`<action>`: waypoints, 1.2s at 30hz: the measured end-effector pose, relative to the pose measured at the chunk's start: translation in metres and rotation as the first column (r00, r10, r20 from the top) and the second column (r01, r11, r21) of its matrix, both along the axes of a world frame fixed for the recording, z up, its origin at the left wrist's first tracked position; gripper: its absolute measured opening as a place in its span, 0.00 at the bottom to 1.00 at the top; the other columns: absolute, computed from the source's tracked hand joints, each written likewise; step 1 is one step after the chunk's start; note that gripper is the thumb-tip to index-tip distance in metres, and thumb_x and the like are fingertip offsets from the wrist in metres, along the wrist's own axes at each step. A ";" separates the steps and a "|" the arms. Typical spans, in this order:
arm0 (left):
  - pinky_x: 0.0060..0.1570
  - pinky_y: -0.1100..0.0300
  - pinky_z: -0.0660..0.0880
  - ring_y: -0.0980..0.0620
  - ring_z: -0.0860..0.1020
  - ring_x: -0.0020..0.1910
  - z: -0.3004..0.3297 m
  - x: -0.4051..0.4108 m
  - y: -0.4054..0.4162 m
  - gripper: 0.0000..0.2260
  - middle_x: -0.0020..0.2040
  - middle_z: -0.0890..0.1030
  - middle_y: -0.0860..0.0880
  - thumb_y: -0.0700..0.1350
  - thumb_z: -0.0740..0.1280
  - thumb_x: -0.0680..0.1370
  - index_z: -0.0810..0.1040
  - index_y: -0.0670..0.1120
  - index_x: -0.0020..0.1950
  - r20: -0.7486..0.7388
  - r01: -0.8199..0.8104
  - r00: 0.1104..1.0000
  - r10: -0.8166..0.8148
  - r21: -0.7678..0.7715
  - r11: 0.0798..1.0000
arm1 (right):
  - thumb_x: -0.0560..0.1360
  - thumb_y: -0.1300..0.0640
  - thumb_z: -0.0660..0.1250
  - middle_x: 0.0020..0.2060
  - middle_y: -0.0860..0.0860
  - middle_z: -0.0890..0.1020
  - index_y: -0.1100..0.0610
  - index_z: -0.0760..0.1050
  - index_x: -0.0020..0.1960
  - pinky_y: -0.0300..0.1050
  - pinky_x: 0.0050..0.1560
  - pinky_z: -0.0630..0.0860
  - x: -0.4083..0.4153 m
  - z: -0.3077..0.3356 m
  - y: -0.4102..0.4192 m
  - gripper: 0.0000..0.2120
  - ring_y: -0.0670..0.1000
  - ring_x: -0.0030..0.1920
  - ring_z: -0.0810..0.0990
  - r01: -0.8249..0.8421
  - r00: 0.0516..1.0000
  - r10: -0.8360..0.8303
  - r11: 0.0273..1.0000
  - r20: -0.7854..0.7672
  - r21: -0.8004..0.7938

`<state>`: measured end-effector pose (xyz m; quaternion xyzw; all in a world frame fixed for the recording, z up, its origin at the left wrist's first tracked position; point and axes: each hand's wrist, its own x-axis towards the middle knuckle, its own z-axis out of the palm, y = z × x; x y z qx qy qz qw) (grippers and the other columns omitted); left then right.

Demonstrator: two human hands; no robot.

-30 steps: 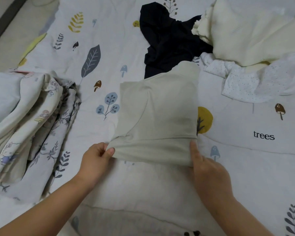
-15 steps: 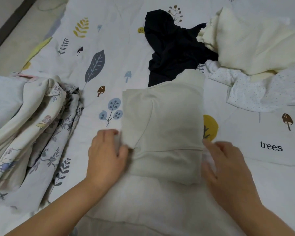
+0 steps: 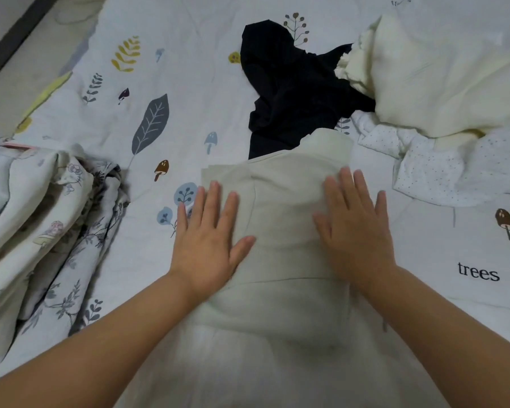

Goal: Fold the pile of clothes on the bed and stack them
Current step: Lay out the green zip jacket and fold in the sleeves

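Printed bedding covers the bed, where the folded beige garment lies directly under both palms, long axis running away from the person. Left hand and right hand press flat, fingers spread, gripping nothing. Unfolded clothes wait beyond, nearer the right hand.

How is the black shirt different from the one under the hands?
The beige garment is pale, folded flat and pressed under both hands, left hand and right hand. The black garment is dark, crumpled, unfolded and untouched. Both lie on the bedsheet.
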<state>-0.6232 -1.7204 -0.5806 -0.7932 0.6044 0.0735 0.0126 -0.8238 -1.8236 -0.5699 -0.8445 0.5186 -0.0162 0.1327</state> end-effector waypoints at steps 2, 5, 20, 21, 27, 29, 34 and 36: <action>0.70 0.46 0.37 0.41 0.43 0.76 0.004 -0.003 -0.026 0.34 0.78 0.45 0.44 0.65 0.42 0.75 0.49 0.50 0.77 -0.021 0.017 1.000 -0.019 -0.088 0.996 | 0.79 0.45 0.48 0.77 0.52 0.44 0.54 0.45 0.77 0.58 0.73 0.40 0.014 0.000 -0.017 0.30 0.52 0.76 0.41 -0.021 0.998 0.023 0.999 0.054 -0.035; 0.70 0.44 0.35 0.43 0.41 0.76 -0.006 -0.005 -0.059 0.32 0.78 0.43 0.47 0.64 0.43 0.76 0.46 0.52 0.77 0.032 0.094 0.995 -0.094 -0.021 0.995 | 0.80 0.42 0.46 0.76 0.49 0.38 0.51 0.38 0.77 0.59 0.73 0.39 0.024 -0.015 -0.039 0.31 0.50 0.76 0.37 -0.079 0.994 0.082 0.996 -0.074 0.045; 0.48 0.55 0.70 0.45 0.75 0.53 0.009 0.028 -0.029 0.20 0.48 0.76 0.47 0.57 0.65 0.74 0.73 0.42 0.56 -0.568 -0.697 0.485 0.665 0.209 0.686 | 0.74 0.54 0.63 0.46 0.49 0.75 0.57 0.69 0.62 0.43 0.44 0.64 -0.006 0.000 0.005 0.17 0.50 0.45 0.71 0.445 0.683 -0.656 0.722 0.321 0.530; 0.42 0.58 0.70 0.48 0.76 0.46 0.010 0.031 -0.026 0.18 0.42 0.77 0.50 0.59 0.66 0.73 0.75 0.43 0.49 -0.612 -0.676 0.432 0.662 0.266 0.687 | 0.74 0.53 0.64 0.43 0.48 0.75 0.57 0.70 0.58 0.43 0.40 0.64 -0.008 -0.001 0.008 0.14 0.50 0.42 0.72 0.425 0.688 -0.662 0.701 0.299 0.573; 0.41 0.61 0.77 0.53 0.81 0.44 0.022 0.034 -0.028 0.17 0.47 0.83 0.52 0.55 0.73 0.69 0.77 0.48 0.53 -0.755 -0.431 0.260 0.603 0.468 0.772 | 0.71 0.60 0.71 0.43 0.48 0.80 0.51 0.73 0.47 0.39 0.29 0.75 -0.008 0.008 0.012 0.09 0.48 0.41 0.80 0.184 0.540 -0.752 0.545 0.379 0.818; 0.40 0.61 0.78 0.53 0.81 0.46 0.024 0.031 -0.027 0.19 0.50 0.82 0.52 0.48 0.74 0.71 0.74 0.49 0.59 -0.805 -0.404 0.171 0.568 0.468 0.786 | 0.71 0.61 0.70 0.46 0.48 0.80 0.50 0.71 0.49 0.43 0.38 0.79 -0.007 0.008 0.016 0.11 0.49 0.45 0.80 0.148 0.523 -0.755 0.537 0.395 0.831; 0.52 0.51 0.78 0.48 0.80 0.51 0.031 0.017 -0.015 0.21 0.54 0.81 0.50 0.41 0.72 0.73 0.71 0.52 0.62 -0.874 -0.429 0.086 0.478 0.401 0.810 | 0.72 0.62 0.69 0.51 0.54 0.78 0.52 0.69 0.50 0.49 0.50 0.76 -0.008 0.015 0.025 0.12 0.53 0.50 0.78 0.157 0.551 -0.693 0.634 0.466 0.757; 0.55 0.49 0.77 0.48 0.80 0.52 0.038 0.012 -0.010 0.20 0.55 0.81 0.49 0.40 0.71 0.73 0.71 0.53 0.61 -0.891 -0.430 0.084 0.446 0.372 0.823 | 0.71 0.62 0.68 0.52 0.55 0.77 0.51 0.70 0.49 0.47 0.49 0.76 -0.012 0.024 0.029 0.11 0.52 0.50 0.78 0.157 0.562 -0.663 0.673 0.495 0.723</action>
